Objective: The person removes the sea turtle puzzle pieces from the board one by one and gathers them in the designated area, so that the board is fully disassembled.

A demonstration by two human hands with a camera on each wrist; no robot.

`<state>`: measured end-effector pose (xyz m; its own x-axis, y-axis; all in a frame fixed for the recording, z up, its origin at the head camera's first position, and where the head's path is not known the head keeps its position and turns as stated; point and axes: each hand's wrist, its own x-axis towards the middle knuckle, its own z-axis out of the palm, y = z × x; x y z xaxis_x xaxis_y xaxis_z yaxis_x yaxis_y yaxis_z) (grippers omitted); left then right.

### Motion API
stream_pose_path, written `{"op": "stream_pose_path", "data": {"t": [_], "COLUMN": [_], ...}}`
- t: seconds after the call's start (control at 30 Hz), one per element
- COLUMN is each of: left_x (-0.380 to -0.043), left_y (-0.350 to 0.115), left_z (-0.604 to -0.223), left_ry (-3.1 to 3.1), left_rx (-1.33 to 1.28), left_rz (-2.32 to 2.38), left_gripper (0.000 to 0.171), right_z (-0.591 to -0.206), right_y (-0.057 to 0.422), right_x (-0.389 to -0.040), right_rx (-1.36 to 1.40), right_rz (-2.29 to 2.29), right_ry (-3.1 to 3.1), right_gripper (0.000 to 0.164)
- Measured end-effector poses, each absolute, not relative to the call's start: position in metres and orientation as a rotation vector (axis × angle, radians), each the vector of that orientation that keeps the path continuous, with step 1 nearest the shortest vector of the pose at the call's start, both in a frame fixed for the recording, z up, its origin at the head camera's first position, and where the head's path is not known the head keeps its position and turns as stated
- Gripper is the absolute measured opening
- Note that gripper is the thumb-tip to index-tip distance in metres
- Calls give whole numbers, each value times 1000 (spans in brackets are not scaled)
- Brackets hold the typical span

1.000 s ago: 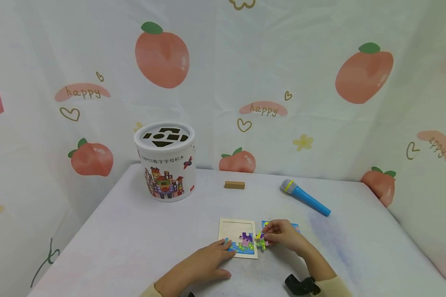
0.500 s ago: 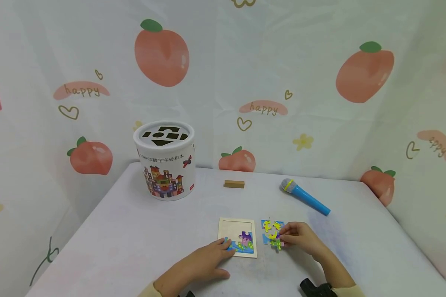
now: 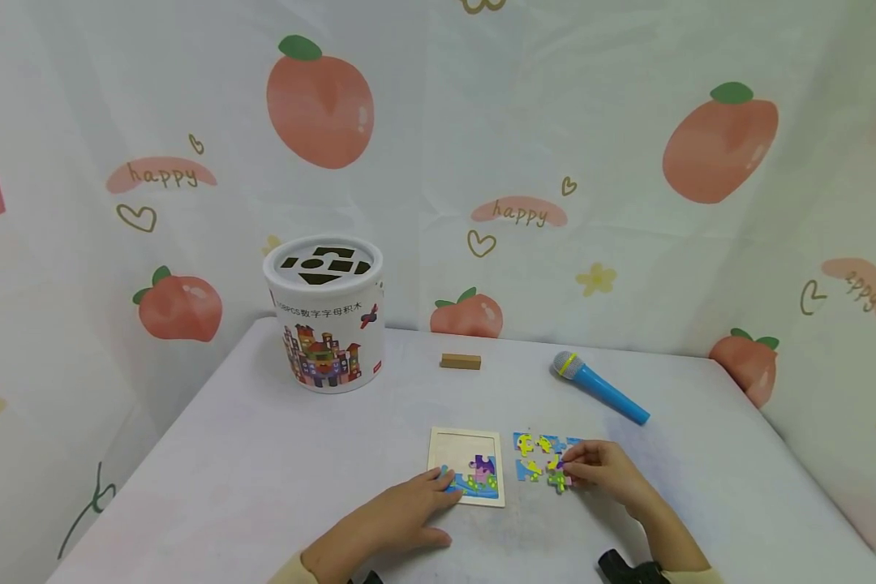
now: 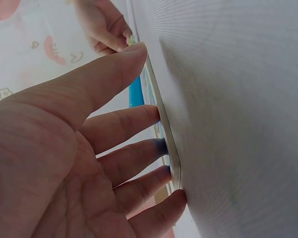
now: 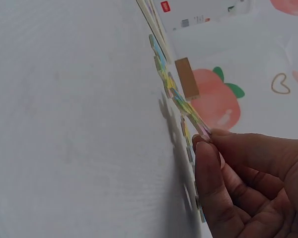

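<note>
A wooden puzzle frame point(image 3: 464, 432) lies on the table, its lower part filled with blue, green and purple pieces. My left hand point(image 3: 412, 513) rests with its fingers spread and fairly straight on the frame's lower left corner; in the left wrist view the fingertips point(image 4: 156, 113) touch its edge. To the right, my right hand point(image 3: 607, 474) pinches a green, yellow and purple puzzle piece point(image 3: 557, 477) between thumb and index finger. In the right wrist view this piece point(image 5: 191, 113) is tilted above the others. Several loose pieces point(image 3: 529, 470) lie beside it, some hidden by the hand.
Behind the frame lies a small brown wooden block point(image 3: 461, 362). A blue toy microphone point(image 3: 604, 393) is at the back right. A white bucket point(image 3: 326, 324) with a shape-hole lid stands at the back left, in front of a peach-print cloth point(image 3: 650, 292).
My right hand has moved right, away from the frame, carrying the pinched puzzle piece over the loose pieces, and more of those now show. The left hand stays on the frame.
</note>
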<state>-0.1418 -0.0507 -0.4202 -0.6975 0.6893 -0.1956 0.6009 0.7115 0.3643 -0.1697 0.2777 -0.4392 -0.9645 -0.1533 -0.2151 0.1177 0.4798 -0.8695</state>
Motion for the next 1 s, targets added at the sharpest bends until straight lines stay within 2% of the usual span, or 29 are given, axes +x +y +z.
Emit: {"op": "stream_pose_path", "data": {"t": [0.27, 0.6, 1.0], "left_x": [-143, -142, -143], "left_y": [-51, -51, -51], "left_z": [-422, -421, -421], "left_ry": [2600, 2590, 2588], "left_rx": [1007, 1008, 991], "left_rz": [394, 401, 396], "left_gripper": [59, 60, 59], "right_z": [-441, -440, -436], "right_y": [276, 273, 278], "right_x": [-170, -167, -164], "right_rx": [15, 55, -152], "right_rz": [-1485, -1278, -1202], "right_ry": [2471, 2639, 2630], "right_gripper": [26, 32, 36]}}
